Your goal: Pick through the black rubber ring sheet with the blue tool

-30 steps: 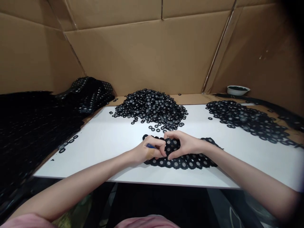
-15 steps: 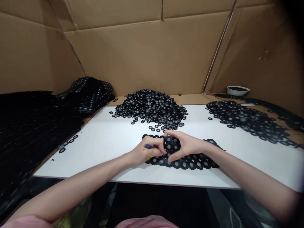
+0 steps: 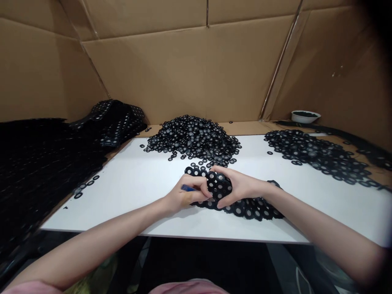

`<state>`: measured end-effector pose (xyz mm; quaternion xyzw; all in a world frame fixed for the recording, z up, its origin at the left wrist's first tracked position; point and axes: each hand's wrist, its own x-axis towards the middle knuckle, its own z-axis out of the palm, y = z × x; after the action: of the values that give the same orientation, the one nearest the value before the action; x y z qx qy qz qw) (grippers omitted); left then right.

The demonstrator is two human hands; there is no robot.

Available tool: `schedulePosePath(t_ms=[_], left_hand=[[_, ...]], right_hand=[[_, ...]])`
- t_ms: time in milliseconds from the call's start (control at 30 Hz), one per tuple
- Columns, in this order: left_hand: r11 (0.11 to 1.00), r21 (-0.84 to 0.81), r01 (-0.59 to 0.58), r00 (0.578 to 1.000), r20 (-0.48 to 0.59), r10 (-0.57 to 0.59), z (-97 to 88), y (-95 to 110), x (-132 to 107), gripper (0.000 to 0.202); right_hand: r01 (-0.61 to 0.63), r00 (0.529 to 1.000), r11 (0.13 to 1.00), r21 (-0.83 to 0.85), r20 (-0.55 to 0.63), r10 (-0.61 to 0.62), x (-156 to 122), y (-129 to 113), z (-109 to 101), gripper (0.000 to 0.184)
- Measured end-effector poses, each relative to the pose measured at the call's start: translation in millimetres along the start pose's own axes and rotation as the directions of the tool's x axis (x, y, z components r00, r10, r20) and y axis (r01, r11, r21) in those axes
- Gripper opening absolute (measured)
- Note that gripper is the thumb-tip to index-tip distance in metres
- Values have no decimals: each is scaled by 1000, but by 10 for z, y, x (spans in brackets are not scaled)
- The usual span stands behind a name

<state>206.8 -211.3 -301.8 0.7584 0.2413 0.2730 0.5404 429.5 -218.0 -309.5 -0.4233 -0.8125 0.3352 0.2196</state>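
Observation:
A black sheet of joined rings with pale round centres lies in front of me. My left hand is closed around a slim blue tool, only its blue part showing; its working end is hidden. The fingertips of that hand press against the sheet's left part. My right hand curves over the sheet, thumb on the near side and fingers on the far side, gripping a bent-up portion between them. The sheet's right part passes beneath my right wrist.
A heap of loose black rings rises at the back of the white board. Another ring pile spreads at right, near a white bowl with dark contents. Dark perforated sheets are stacked at left. Cardboard walls enclose the back.
The sheet's left part has shifted and turned up between my hands, showing more of its far-left edge. My left hand has moved slightly left; my right hand stays nearly in place.

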Motion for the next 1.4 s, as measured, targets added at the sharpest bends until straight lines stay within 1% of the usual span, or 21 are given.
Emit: schedulePosePath(t_ms=[67,233,333,400,533,633,800,967,1033,1133,1300,1400], left_hand=[[1000,-20,14,1000,22,-14,10,-6,0,7],[1000,-2,6,1000,5,-6,45,-1,3,7],[1000,-3,-12,1000,26,12,47,9,5,7],[1000,-12,-6,999,39,7,49,20,9,8],[998,-42,42,998,54,-40,57,55,28,9],[998,-37,55,995,82,-52,56,71,39,10],[996,-44,79,991,108,-73,55,76,36,10],[991,-65,116,978,183,-102,70,81,29,10],[994,-39,105,976,198,-95,69,79,30,10],[999,15,47,975,217,-49,60,70,29,12],[999,50,-9,980,197,-1,53,51,19,16],[997,76,-23,977,214,6,48,42,19,15]], right_hand=[[3,1000,1000,-3,-7,-3,-2,1,2,94],[-32,999,999,-10,5,32,-4,-10,2,103],[-43,999,999,0,13,43,-8,-7,6,104],[-28,1000,1000,6,11,28,-11,1,10,102],[28,999,999,26,16,-29,-14,13,14,99],[34,999,999,30,21,-35,-14,18,16,99],[3,999,1000,12,35,-3,-18,33,19,105],[-40,996,999,3,78,40,-27,3,10,111],[-19,997,1000,1,72,19,-27,-5,8,110],[11,998,1000,4,60,-11,-23,1,10,108],[-32,998,999,4,61,31,-18,16,11,109],[-52,997,999,14,66,51,-18,10,9,110]])
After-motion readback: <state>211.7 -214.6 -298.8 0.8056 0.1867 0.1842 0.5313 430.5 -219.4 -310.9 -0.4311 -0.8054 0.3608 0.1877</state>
